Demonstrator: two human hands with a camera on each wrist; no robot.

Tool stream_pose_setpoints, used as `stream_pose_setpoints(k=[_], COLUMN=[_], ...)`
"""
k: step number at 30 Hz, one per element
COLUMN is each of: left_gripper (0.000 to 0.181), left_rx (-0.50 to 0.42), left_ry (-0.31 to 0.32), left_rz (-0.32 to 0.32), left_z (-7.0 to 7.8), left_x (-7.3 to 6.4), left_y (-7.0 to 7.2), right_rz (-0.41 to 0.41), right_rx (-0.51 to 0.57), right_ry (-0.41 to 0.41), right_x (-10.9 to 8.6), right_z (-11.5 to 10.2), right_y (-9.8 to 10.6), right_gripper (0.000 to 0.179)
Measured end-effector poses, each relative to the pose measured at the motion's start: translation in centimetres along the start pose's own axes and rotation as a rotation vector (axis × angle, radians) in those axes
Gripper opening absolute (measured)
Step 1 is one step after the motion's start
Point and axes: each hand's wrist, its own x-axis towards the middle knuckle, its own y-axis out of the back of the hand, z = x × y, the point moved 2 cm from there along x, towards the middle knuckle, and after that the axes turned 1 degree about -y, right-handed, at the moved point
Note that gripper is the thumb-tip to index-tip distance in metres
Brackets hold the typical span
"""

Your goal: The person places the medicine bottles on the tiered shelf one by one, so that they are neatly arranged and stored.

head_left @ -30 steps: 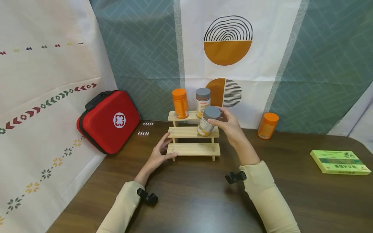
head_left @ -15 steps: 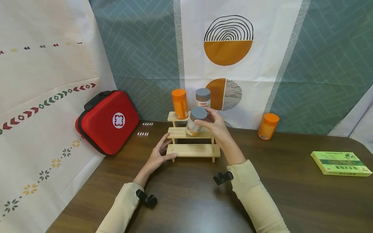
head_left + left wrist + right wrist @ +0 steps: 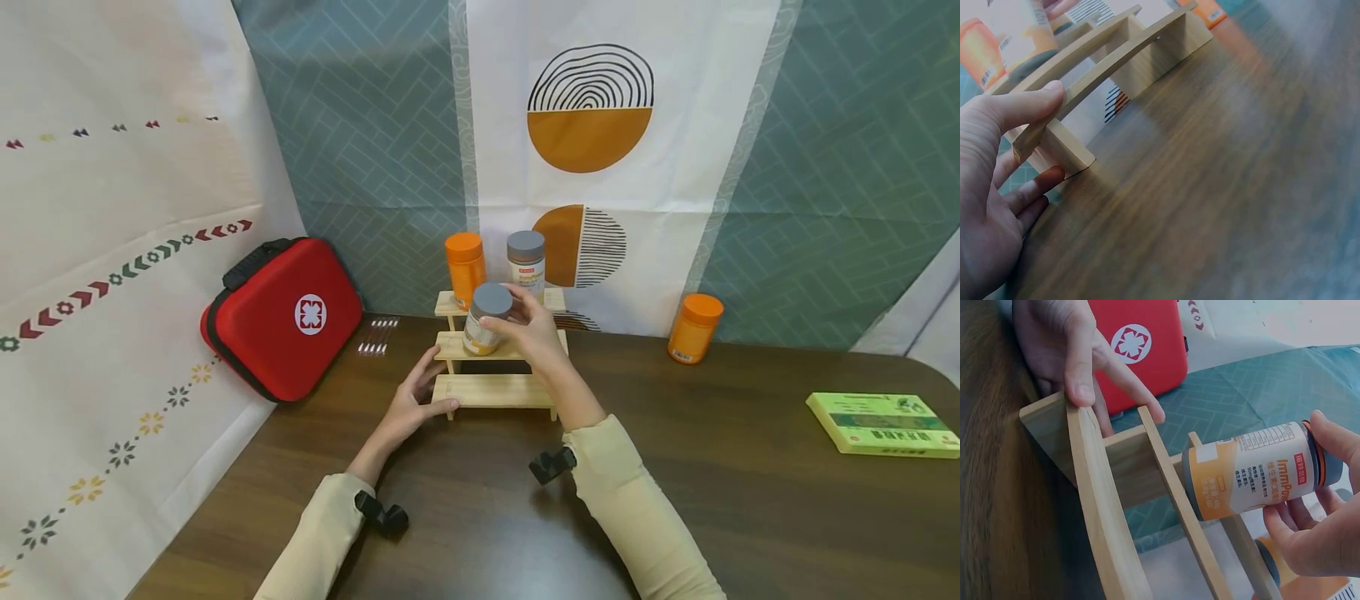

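My right hand (image 3: 537, 337) pinches a supplement jar (image 3: 1260, 465) around its grey lid, thumb on one side and fingers on the other. The jar has a white and yellow label and stands at the left end of the middle step of a wooden three-tier display stand (image 3: 495, 390); whether its base fully rests there, I cannot tell. My left hand (image 3: 408, 404) grips the stand's left end, its thumb on the bottom step and its fingers at the side. On the top step are an orange jar (image 3: 466, 271) at left and another grey-lidded jar (image 3: 527, 267) at right.
A red first-aid case (image 3: 288, 325) leans at the back left, with a small pack of cotton swabs (image 3: 378, 336) beside it. Another orange jar (image 3: 694, 329) stands right of the stand. Farther right lies a flat yellow-green box (image 3: 883, 425). Curtain cloth hangs behind the table (image 3: 480, 517).
My right hand has carried the grey-lidded jar leftward along the middle step, from its right end to its left end. My left hand keeps its hold on the stand.
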Motion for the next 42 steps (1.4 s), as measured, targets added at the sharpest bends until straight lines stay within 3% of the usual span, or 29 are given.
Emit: stream_pose_setpoints(k=[18, 34, 42], left_gripper=[0.093, 0.093, 0.093], left_rx=[-0.003, -0.011, -0.008], left_ry=[-0.013, -0.019, -0.021], left_rz=[-0.01, -0.011, -0.007], left_z=[0.4, 0.2, 0.1], left_x=[0.0, -0.1, -0.1], left_y=[-0.1, -0.2, -0.1], right_rz=[0.032, 0.104, 0.12], right_rx=[-0.036, -0.011, -0.016], right_ry=[0.074, 0.225, 0.232], right_x=[0.9, 1.4, 1.5], right_z=[1.4, 2.8, 3.2], right_y=[-1.6, -3.1, -3.3], right_gripper=[0.062, 0.062, 0.059])
